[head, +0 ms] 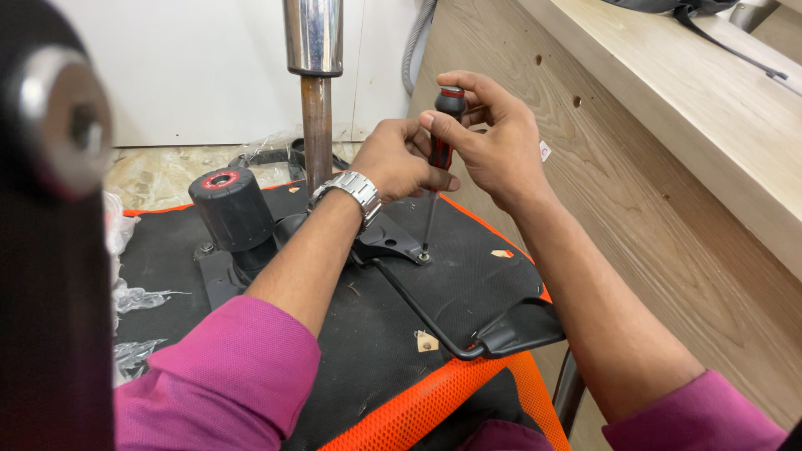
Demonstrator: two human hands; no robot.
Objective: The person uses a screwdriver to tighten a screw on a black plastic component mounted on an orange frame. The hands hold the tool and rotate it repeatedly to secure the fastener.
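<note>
Turning a Screwdriver on an Upturned Chair Seat

Gripping a screwdriver (440,138) with both hands, a person in magenta sleeves works over the underside of an office chair seat (368,334). The right hand (493,138) wraps the top of the black-and-red handle, its thumb and fingers closed around the cap end. The left hand (401,159), with a metal wristwatch (355,190) on its wrist, closes its fingers around the lower part of the same handle, just under the right hand and touching it.

The screwdriver stands nearly upright, with its thin steel shaft running down to a screw (424,255) set in a black metal bracket (388,240). The tip sits on the screw head. The bracket lies flat against the black fabric of the seat underside, which is edged with an orange mesh border (434,401).

A thin black lever rod (418,309) runs from the bracket toward the near edge of the seat and ends in a flat black paddle (522,330). Left of the hands, a black cylindrical knob (230,205) with a red ring on top stands on the chair mechanism. Behind the hands, a chrome gas-lift column (314,75) rises out of the mechanism. To the right stands a light wooden panel (635,167) with small drilled holes. Crumpled clear plastic wrap (134,296) lies at the left edge of the seat.
</note>
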